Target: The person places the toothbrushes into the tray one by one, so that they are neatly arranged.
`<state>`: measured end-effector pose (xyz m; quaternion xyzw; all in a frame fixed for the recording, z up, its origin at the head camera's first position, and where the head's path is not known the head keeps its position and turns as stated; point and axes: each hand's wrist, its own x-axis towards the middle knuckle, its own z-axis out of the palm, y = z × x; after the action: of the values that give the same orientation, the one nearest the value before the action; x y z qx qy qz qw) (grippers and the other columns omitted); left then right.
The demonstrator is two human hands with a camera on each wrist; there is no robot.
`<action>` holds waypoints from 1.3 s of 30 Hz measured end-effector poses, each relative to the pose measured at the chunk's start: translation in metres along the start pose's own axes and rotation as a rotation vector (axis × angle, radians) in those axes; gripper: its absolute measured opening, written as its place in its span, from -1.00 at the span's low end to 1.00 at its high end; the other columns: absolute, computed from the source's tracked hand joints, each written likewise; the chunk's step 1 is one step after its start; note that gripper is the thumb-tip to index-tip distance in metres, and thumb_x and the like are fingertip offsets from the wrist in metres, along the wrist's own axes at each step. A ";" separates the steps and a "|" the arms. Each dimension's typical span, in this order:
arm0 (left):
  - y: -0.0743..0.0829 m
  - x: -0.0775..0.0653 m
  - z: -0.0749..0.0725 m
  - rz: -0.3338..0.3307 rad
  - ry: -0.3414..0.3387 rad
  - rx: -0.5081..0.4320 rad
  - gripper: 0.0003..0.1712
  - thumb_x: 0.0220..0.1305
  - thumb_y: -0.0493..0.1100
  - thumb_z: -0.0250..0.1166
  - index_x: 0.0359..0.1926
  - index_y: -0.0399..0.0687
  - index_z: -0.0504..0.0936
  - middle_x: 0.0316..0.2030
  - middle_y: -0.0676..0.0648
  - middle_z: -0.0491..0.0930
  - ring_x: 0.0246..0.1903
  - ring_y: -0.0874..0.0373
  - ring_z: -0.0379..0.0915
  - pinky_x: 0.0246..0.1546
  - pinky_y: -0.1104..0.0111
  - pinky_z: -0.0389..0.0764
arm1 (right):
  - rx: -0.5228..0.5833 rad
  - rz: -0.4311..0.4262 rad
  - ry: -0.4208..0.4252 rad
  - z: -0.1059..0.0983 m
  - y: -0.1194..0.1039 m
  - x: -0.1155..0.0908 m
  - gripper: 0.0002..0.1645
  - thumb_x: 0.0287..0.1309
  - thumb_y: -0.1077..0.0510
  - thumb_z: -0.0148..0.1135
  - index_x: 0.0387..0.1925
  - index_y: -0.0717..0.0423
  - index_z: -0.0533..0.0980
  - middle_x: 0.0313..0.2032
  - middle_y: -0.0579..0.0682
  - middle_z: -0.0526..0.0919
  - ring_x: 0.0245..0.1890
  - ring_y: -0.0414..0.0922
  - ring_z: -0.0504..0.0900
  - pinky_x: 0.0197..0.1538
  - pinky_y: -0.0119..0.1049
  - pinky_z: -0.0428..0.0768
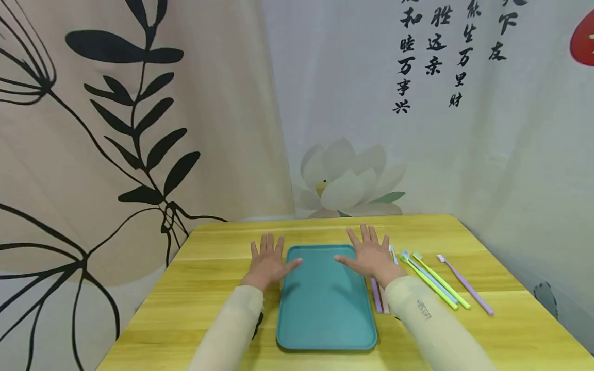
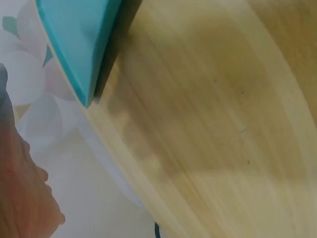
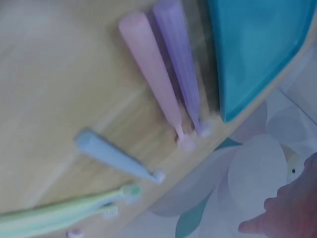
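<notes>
A teal rectangular tray lies on the wooden table, nothing on it. By its left edge my left hand is held out, fingers spread, holding nothing; part of that hand shows in the left wrist view. Over the tray's right edge my right hand also has its fingers spread and grips nothing. Under and beside the right forearm are a purple toothbrush, a pink toothbrush and a light blue toothbrush, partly hidden in the head view.
Farther right lie green toothbrushes, a blue toothbrush between them, and a separate purple toothbrush. Behind the table hangs a printed curtain with plants, a flower and black characters.
</notes>
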<state>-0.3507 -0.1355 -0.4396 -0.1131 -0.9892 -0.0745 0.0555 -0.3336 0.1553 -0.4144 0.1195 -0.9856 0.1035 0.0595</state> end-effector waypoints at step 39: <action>-0.024 -0.014 -0.007 -0.077 -0.070 -0.276 0.20 0.20 0.42 0.24 0.56 -0.20 -0.04 0.50 -0.40 -0.13 0.48 -0.31 -0.28 0.36 -0.27 -0.21 | 0.047 0.151 0.022 -0.106 0.134 -0.037 0.14 0.36 -0.49 -0.23 0.53 0.31 -0.15 0.39 0.62 -0.23 0.35 0.55 -0.12 0.23 0.48 0.06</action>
<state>-0.3418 -0.1625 -0.4374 -0.0842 -0.9745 -0.2081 0.0021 -0.3215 0.3142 -0.3424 0.0449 -0.9884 0.1322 0.0595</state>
